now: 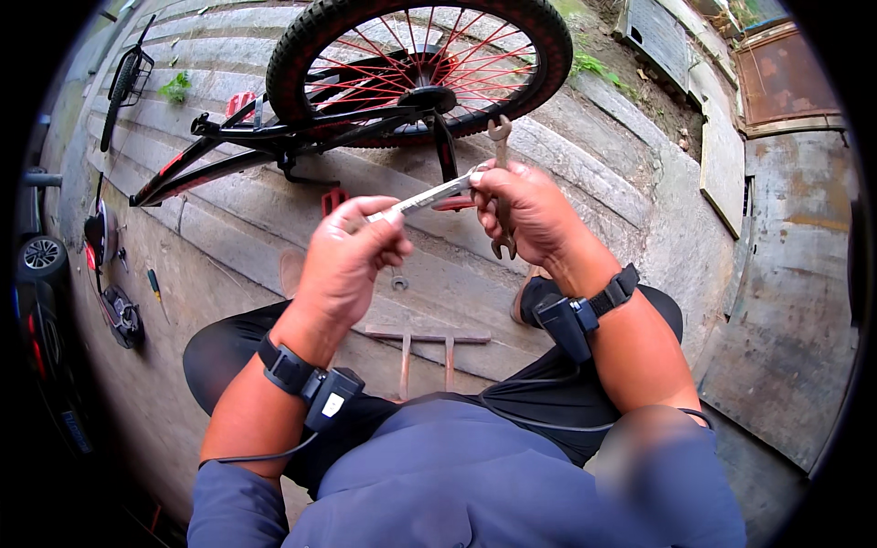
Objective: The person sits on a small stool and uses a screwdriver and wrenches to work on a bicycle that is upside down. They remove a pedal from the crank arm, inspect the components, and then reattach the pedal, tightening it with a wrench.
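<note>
Silver spanner (429, 197) pinched in left hand (352, 245), rusty spanner (500, 137) gripped in right hand (532, 215), mid-frame; tips probably best parted before nearing wheel (429, 75), upper centre.

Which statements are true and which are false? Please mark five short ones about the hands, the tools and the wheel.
1. The left hand holds a silver tool. True.
2. The right hand is empty. False: it holds a rusty wrench.
3. The wheel has blue spokes. False: they are red.
4. A black strap circles the left wrist. True.
5. The green-handled tool lies at the picture's right. False: it lies at the left.
</note>
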Demonstrator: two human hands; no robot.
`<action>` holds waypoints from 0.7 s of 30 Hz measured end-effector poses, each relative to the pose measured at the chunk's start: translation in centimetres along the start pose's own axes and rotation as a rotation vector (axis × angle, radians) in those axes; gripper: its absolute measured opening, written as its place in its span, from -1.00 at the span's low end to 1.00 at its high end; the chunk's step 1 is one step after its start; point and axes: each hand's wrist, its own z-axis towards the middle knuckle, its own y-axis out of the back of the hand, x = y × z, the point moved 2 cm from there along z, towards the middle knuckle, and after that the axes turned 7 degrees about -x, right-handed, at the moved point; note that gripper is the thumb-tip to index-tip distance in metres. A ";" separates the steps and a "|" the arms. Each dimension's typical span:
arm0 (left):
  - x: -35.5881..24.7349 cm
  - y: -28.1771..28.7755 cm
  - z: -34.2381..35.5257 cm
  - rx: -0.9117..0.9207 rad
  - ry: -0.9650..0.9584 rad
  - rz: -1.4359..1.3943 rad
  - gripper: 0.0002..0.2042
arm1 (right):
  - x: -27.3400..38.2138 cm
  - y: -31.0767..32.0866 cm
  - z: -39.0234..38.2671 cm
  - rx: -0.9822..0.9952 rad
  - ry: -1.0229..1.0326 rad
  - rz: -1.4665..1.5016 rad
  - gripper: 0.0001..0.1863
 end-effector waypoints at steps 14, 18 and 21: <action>0.3 -0.4 6.1 -0.079 0.023 0.170 -0.72 | -3.0 -1.3 -2.9 0.118 -0.012 -0.379 -0.62; 0.1 1.1 11.9 -0.115 -0.230 1.057 -0.71 | -0.2 -0.6 -3.7 0.073 0.085 -0.310 -0.61; 1.0 1.7 14.4 -0.114 -0.495 1.475 -0.69 | 1.4 -0.6 -4.3 0.091 0.096 -0.279 -0.56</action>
